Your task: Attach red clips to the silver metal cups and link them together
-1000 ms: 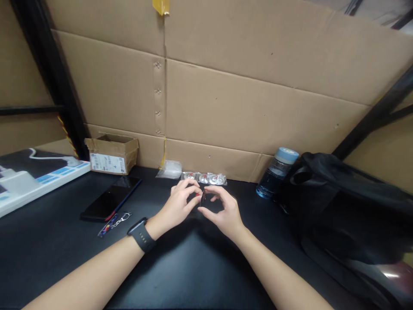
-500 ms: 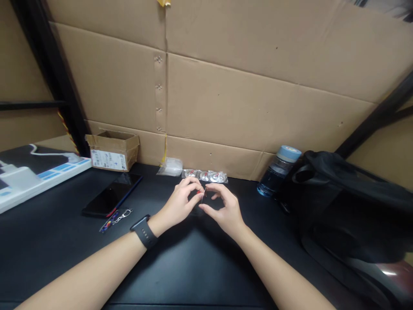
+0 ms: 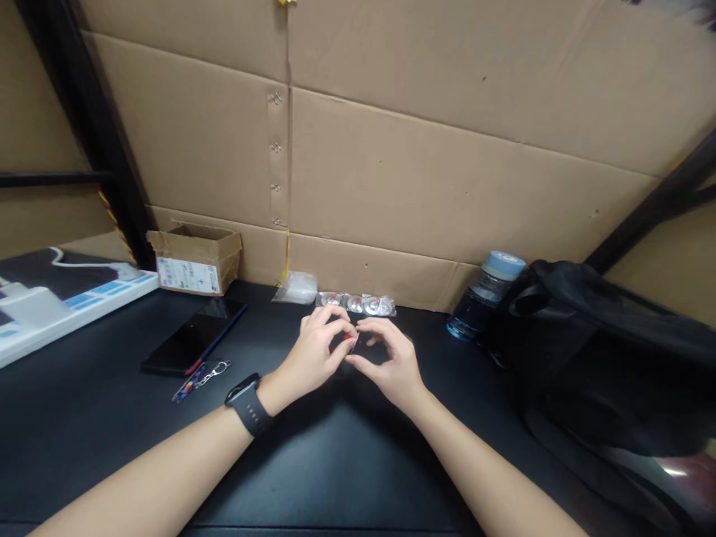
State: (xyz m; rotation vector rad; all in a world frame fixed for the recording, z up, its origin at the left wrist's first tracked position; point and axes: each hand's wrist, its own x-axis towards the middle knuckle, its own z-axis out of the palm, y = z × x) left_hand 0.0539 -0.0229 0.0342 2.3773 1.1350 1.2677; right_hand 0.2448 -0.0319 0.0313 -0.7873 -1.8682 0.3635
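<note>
A small, thin piece with white and red on it [image 3: 355,341] is held up over the black table, between my two hands. My left hand [image 3: 316,349], with a dark watch [image 3: 249,403] on its wrist, pinches it between thumb and fingers. Thumb and forefinger of my right hand [image 3: 396,367] curve round its right edge and seem to touch it at top and bottom. My fingers cover part of the piece, so its exact kind is unclear. Just behind my hands lie several round silvery pieces in clear wrappers [image 3: 376,306].
Left of my hands lie a phone [image 3: 195,339] and a keychain with a metal clasp [image 3: 215,371]. A cardboard box [image 3: 195,261] and a white power strip [image 3: 83,302] stand farther left. On the right are a water bottle [image 3: 475,302] and a black bag [image 3: 609,358].
The thin piece has turned slightly between my fingers, showing more of its white and red. Both hands stay in nearly the same place, and the camera view has shifted a little.
</note>
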